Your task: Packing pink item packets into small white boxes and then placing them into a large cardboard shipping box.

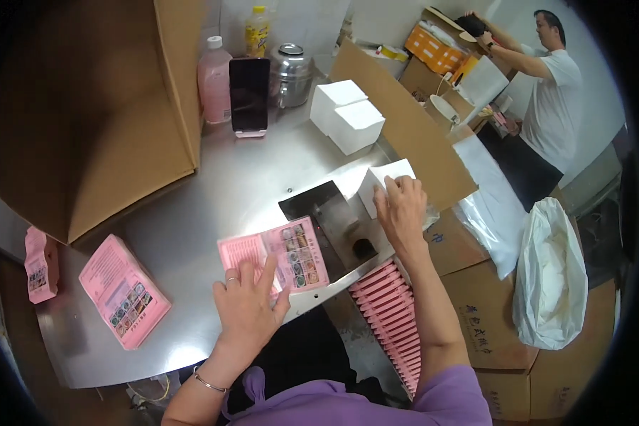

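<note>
My left hand [248, 302] lies flat on a pink leaflet [280, 254] with small food pictures, pressing it against the steel table [220, 192]. My right hand [402, 207] reaches out to a small white box [378, 181] at the table's right edge, fingers curled over its near side. Between the hands a dark metal plate [323, 213] lies on the table.
A stack of pink leaflets [123, 291] lies at the left, with several white boxes [346, 113], a phone [249, 94] and bottles at the back. Large cardboard cartons stand left and right. Pink packets [394, 312] fill a box below the edge. Another person works at the far right.
</note>
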Tool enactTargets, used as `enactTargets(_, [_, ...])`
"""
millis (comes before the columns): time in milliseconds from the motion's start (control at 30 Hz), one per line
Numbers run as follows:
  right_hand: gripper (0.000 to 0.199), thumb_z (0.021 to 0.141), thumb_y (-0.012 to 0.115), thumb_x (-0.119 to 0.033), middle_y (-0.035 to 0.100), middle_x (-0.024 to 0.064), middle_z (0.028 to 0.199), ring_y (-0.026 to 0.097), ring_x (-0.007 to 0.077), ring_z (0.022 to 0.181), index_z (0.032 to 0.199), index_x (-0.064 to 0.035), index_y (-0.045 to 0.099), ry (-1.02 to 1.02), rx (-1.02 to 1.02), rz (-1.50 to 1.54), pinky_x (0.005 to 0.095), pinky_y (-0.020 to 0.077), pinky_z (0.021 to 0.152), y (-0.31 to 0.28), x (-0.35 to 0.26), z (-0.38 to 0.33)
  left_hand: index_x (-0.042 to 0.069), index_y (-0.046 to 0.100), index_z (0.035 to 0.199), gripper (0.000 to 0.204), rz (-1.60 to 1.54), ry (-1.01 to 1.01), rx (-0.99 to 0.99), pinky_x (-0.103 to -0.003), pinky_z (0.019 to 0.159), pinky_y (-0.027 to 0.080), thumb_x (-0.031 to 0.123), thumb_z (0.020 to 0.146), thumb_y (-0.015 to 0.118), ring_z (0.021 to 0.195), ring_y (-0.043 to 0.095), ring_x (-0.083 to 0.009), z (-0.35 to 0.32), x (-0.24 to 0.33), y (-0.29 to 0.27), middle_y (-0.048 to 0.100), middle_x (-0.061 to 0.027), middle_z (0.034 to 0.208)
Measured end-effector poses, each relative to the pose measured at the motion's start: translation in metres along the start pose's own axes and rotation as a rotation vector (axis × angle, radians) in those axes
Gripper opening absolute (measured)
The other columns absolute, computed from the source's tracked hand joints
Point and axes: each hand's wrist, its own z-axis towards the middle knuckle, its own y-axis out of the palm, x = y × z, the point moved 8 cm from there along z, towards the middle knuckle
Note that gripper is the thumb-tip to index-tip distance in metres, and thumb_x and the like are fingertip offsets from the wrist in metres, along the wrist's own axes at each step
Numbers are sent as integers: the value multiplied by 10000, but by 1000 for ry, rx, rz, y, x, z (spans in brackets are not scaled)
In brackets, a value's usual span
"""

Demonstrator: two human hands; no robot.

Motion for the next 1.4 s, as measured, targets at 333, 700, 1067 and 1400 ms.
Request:
enactTargets(333, [167,893,617,-144,603,126,839,564,317,863,792,-30,685,91,34,231,440,444,751,-1,17,2,52,616,1013,585,-53,88,38,-424,712,384,554,741,746,865,515,-317,6,-1,-14,525,-153,1059])
enactTargets(700, [278,806,634,-80,584,145,983,568,328,915,1077,-20,651,92,109,306,457,446,807,1,21,-15,14,568,1045,514,-166,149,115,-482,779,411,411,772,748,947,519,-368,-12,-10,-2,506,-190,1042])
enactTargets(1067, [358,845,570,-193,599,195,1135,623,329,1025,1167,-39,602,-627,33,565,637,293,1125,-29,-188,-115,58,462,1425,714,-213,272,77,-548,718,464,260,786,710,794,565,-456,-20,-14,-26,562,-310,1010])
enactTargets(1400, [208,875,564,-162,699,223,980,678,390,946,975,-17,673,57,-540,624,505,526,868,104,-102,-67,64,536,1358,513,-490,160,-29,-485,814,490,153,867,657,908,611,-416,-39,-20,-33,643,-230,1039])
